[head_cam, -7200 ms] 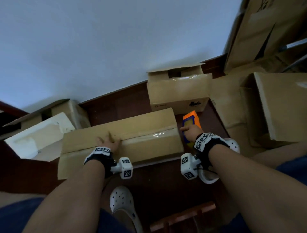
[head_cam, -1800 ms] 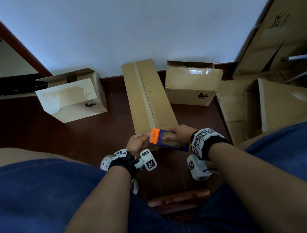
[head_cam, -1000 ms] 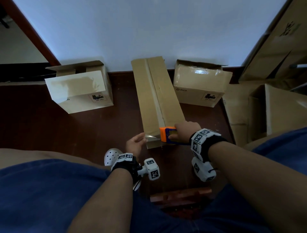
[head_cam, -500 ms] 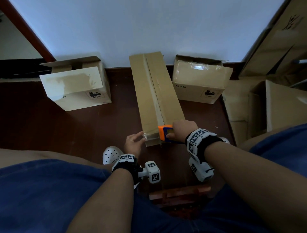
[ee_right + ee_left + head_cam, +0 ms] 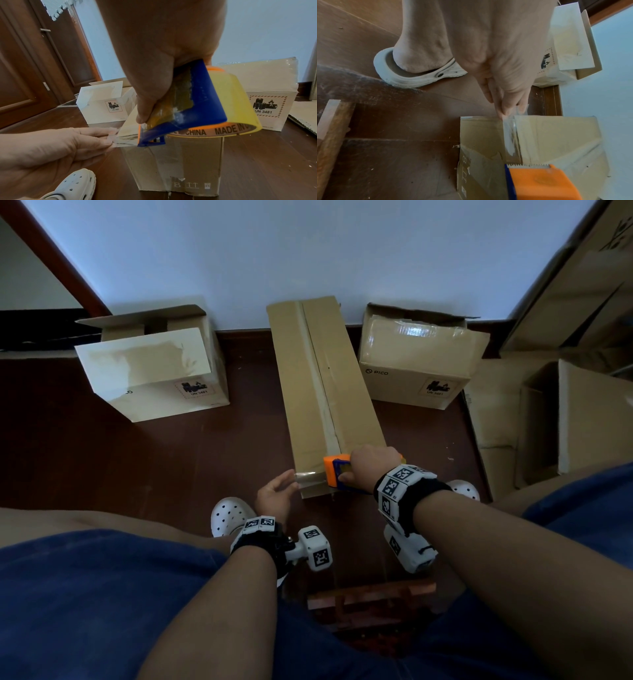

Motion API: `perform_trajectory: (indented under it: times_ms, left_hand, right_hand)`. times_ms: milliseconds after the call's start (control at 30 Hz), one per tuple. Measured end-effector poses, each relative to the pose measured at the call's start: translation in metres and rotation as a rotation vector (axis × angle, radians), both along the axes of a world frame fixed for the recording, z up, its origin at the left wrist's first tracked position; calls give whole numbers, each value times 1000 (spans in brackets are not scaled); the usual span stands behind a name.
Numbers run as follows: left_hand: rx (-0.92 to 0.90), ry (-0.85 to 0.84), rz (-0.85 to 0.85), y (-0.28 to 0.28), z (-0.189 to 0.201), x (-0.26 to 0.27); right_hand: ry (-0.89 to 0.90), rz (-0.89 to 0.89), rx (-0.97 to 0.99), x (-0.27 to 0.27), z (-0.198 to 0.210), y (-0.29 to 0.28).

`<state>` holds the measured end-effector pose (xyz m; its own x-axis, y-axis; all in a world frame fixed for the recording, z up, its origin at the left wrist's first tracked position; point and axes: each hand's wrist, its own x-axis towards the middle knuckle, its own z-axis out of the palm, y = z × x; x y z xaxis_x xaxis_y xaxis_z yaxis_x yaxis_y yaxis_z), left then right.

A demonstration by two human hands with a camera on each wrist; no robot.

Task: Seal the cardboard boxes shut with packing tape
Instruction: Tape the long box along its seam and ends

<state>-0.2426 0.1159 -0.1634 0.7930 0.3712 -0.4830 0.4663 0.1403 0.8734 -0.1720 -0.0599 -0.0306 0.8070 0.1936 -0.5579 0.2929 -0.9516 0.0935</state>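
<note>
A long brown cardboard box (image 5: 325,392) lies on the floor, its length running away from me, flaps closed. My right hand (image 5: 368,463) grips the orange and blue tape dispenser (image 5: 335,470) (image 5: 193,108) over the box's near end. A strip of clear tape (image 5: 308,475) (image 5: 510,135) (image 5: 125,136) runs leftward from the dispenser. My left hand (image 5: 277,496) pinches the strip's free end (image 5: 111,135) between thumb and fingertips, just off the box's near left corner.
A white box (image 5: 150,368) with open flaps stands at the left. A taped PICO box (image 5: 418,361) stands at the right by the wall. Flattened cardboard (image 5: 555,412) lies at the far right. White clogs (image 5: 227,515) and a wooden stool (image 5: 370,597) are close to me.
The box was turned from lying crosswise to lengthwise. My right hand brought the dispenser onto its near end, and my left hand drew a short strip of tape out to the left.
</note>
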Motion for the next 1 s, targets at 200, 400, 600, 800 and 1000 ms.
perform_trajectory:
  times_ms: [200, 400, 600, 800, 1000]
  left_hand:
    - [-15, -1, 6, 0, -3, 3]
    - [-10, 3, 29, 0, -6, 5]
    - [73, 28, 12, 2, -10, 7]
    - [187, 20, 5, -1, -8, 8]
    - [235, 30, -31, 0, -7, 8]
  right_hand:
    - [7, 1, -11, 3, -1, 2]
    - [-5, 52, -31, 4, 1, 8]
    - [25, 52, -23, 5, 4, 10]
    - [20, 46, -20, 5, 2, 8]
    - [36, 30, -23, 7, 1, 9]
